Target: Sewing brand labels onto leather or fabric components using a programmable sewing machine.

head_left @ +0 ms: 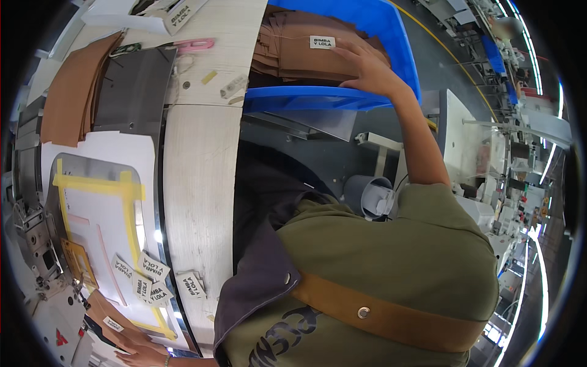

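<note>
My right hand [370, 70] reaches into a blue plastic bin [330, 98] at the top, fingers spread over a pile of brown fabric pieces [306, 61]. Its fingertips lie beside a white label [322, 42] on the uppermost piece. At the lower left, my left hand [139, 355] rests with outstretched fingers along the edge of another brown fabric piece [116, 315] bearing a white label [113, 324]. This piece lies at the sewing machine [43, 257], close to its needle area. The left fingertips show only in part.
Loose white labels [150, 278] lie on the machine bed, more labels [191, 285] on the pale tabletop [202, 183]. A brown fabric stack [76, 92], pink-handled snips [192, 44] and a white box [165, 18] stand farther up. A grey bin [367, 196] is on the floor.
</note>
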A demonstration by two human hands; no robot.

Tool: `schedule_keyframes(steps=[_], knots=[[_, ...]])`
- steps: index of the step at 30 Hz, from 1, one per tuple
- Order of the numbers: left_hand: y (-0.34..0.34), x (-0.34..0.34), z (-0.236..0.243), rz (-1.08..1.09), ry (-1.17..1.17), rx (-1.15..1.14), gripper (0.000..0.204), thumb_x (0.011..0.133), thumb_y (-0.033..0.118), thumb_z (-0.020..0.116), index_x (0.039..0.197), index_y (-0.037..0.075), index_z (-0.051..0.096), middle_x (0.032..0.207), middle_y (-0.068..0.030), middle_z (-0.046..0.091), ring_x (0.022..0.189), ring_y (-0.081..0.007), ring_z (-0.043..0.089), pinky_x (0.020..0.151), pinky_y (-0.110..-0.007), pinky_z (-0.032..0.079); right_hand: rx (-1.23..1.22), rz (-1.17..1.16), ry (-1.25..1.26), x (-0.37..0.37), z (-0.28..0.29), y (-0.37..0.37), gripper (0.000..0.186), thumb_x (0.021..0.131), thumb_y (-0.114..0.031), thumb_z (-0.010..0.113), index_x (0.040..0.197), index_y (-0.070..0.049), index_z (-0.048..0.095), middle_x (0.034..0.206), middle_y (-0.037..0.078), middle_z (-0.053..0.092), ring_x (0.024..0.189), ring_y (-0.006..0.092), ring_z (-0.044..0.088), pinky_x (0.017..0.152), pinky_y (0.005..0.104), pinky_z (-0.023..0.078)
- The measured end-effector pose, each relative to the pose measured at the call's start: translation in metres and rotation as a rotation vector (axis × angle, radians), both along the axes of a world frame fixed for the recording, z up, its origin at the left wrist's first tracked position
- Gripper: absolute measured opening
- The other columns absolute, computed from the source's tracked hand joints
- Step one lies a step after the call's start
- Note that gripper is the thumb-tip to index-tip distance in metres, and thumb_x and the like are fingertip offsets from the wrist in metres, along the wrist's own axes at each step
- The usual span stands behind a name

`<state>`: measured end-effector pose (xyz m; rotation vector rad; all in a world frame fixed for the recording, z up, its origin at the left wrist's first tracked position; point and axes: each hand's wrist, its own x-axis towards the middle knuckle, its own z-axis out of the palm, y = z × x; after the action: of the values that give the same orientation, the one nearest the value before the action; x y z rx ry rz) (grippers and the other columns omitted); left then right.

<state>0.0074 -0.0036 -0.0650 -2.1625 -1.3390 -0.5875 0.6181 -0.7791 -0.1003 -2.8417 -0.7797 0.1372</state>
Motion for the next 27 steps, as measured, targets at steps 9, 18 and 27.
schedule_keyframes(steps=[9,18,27], knots=[[-0.063,0.097,0.011,-0.119,0.16,-0.027,0.066,0.111,0.057,0.039,0.156,0.01,0.052,0.153,-0.0151,0.058,0.146,-0.0347,0.05,0.117,-0.05,0.045,-0.626,0.032,-0.315,0.033,-0.071,0.011,0.113,0.074,-0.014,0.085,0.169,-0.028,0.026,0.173,0.018,0.027,0.151,0.047,0.039,0.1,0.0592,0.057],[-0.097,0.111,0.004,0.063,0.011,-0.451,0.062,0.113,0.052,0.037,0.149,0.007,0.059,0.154,-0.0139,0.058,0.137,-0.0365,0.056,0.113,-0.044,0.047,-0.351,-0.026,-0.109,0.062,-0.037,0.01,0.105,0.074,-0.028,0.085,0.166,-0.026,0.034,0.169,0.016,0.035,0.149,0.0427,0.042,0.115,0.0536,0.048],[-0.101,0.125,0.003,0.046,0.013,-0.433,0.062,0.113,0.054,0.036,0.148,0.009,0.06,0.151,-0.011,0.06,0.133,-0.034,0.059,0.106,-0.044,0.051,-0.135,0.29,-0.218,0.058,-0.018,0.125,0.059,0.09,-0.048,0.076,0.131,-0.006,0.071,0.149,0.016,0.056,0.137,0.0377,0.052,0.108,0.0557,0.046]])
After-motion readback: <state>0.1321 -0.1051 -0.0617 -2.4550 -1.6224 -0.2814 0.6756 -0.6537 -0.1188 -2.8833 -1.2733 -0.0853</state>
